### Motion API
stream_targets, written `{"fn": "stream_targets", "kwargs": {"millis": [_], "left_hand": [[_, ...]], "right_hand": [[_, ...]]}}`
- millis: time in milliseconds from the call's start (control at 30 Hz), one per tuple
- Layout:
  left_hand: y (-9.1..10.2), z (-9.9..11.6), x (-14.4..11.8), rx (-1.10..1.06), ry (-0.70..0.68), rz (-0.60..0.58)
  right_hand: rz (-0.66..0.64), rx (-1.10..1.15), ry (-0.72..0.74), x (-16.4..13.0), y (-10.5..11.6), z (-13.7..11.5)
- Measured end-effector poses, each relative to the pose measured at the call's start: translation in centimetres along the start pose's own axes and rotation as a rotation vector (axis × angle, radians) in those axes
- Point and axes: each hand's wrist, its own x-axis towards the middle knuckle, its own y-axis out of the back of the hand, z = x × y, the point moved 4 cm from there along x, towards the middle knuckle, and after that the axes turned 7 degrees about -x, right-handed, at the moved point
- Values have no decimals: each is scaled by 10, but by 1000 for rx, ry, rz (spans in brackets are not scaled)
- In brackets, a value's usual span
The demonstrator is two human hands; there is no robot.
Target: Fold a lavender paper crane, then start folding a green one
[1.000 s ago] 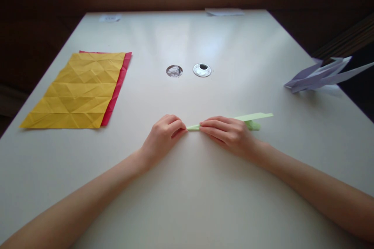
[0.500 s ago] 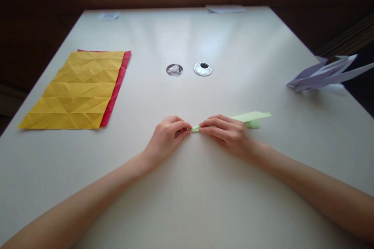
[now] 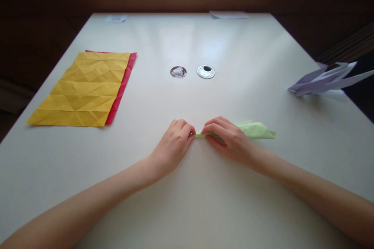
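Note:
A pale green folded paper lies across the middle of the table, its wide end to the right and its narrow end between my hands. The fingertips of my left hand are closed on the narrow left tip. My right hand pinches the strip a short way along, thumb below and fingers above. A short piece of green shows between the two pinches. The part of the paper under my right hand is hidden.
Creased yellow paper lies over a red sheet at the left. A purple folded paper rests near the right edge. Two round holes, one stuffed with crumpled material, one with a metallic rim, sit mid-table. White papers lie at the far edge.
The wide end of the green paper has turned, showing a broader face and dipping lower on its right. Both hands keep their pinches. The whole view has shifted slightly.

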Motion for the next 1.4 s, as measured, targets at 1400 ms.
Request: {"fn": "stream_targets", "kwargs": {"millis": [1400], "left_hand": [[-1, 5, -13, 21, -155, 98]], "right_hand": [[114, -49, 58, -8, 1, -7]]}}
